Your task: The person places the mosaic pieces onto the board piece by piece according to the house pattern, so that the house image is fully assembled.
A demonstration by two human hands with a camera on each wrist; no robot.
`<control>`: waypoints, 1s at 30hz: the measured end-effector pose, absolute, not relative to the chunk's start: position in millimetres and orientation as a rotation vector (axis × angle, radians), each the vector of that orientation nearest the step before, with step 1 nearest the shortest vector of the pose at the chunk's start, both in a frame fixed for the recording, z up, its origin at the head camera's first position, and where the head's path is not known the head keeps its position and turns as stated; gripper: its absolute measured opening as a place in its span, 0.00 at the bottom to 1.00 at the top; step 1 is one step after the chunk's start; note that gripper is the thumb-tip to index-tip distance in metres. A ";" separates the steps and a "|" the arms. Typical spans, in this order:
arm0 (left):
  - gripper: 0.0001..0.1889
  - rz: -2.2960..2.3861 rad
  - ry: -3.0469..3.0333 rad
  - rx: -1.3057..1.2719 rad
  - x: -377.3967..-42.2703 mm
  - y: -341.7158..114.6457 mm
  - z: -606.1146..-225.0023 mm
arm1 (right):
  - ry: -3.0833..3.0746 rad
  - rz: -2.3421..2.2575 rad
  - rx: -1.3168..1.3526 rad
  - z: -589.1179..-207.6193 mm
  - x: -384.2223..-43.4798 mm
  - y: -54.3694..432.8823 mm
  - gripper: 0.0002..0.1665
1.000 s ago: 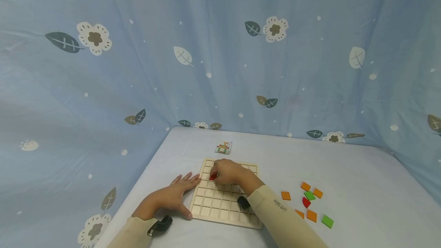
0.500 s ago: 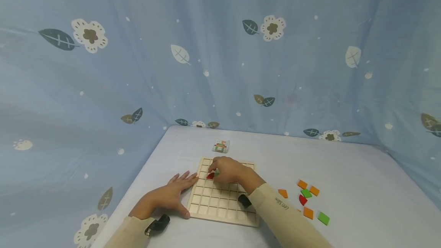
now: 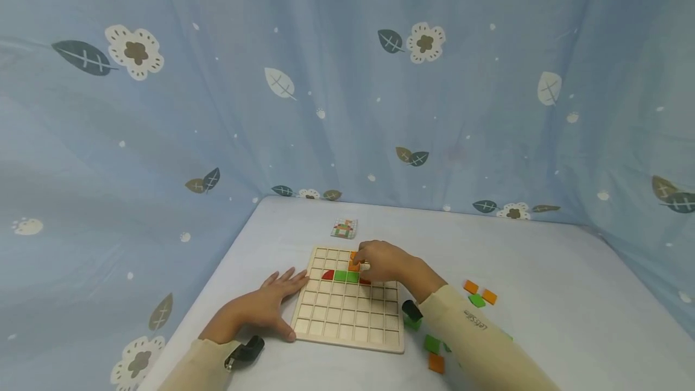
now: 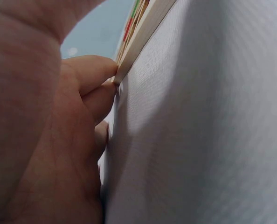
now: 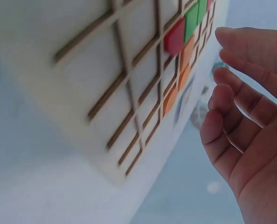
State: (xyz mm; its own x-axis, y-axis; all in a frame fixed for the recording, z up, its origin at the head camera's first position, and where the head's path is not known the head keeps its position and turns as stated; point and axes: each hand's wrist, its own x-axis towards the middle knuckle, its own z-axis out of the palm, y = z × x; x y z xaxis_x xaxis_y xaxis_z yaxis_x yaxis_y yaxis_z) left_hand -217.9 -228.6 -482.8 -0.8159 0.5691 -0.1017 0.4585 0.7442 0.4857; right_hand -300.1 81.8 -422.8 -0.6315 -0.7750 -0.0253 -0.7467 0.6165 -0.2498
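Observation:
A wooden grid board (image 3: 347, 343) lies on the white cloth. Across one row sit a red quarter-round tile (image 3: 328, 274), two green square tiles (image 3: 346, 276) and another red tile (image 5: 175, 37). Orange tiles (image 3: 354, 268) stand behind that row, partly covered by my right hand (image 3: 382, 261) in the head view. The right wrist view shows this hand's fingers (image 5: 218, 128) loosely bent, apart from the tiles, with nothing between them. At the board's left edge, my left hand (image 3: 264, 305) lies spread, fingertips touching the rim; its thumb is near the front left corner.
Behind the board lies a small picture card (image 3: 344, 228) with a coloured grid pattern. Loose orange tiles (image 3: 470, 286) and a green tile (image 3: 476, 300) are to the right. Nearer, green tiles (image 3: 432, 344) and an orange tile (image 3: 436, 362) lie beside my right sleeve (image 3: 478, 336).
My right hand has moved right across the board, uncovering the red, green and orange tiles in the grid. My left hand keeps its place at the board's edge.

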 end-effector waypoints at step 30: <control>0.66 0.654 2.704 0.779 -218.0 -226.6 -482.7 | 2.838 -0.234 -0.898 -422.5 -285.4 202.5 0.13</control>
State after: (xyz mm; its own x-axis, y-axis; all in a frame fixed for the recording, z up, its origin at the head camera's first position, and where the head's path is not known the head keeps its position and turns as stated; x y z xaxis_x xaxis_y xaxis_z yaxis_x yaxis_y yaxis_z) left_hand -218.0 -226.6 -482.7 -0.8252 0.5532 -0.1142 0.4399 0.7562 0.4845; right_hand -285.4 202.5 -422.5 -0.8081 -0.5804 -0.1005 -0.5562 0.8080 -0.1945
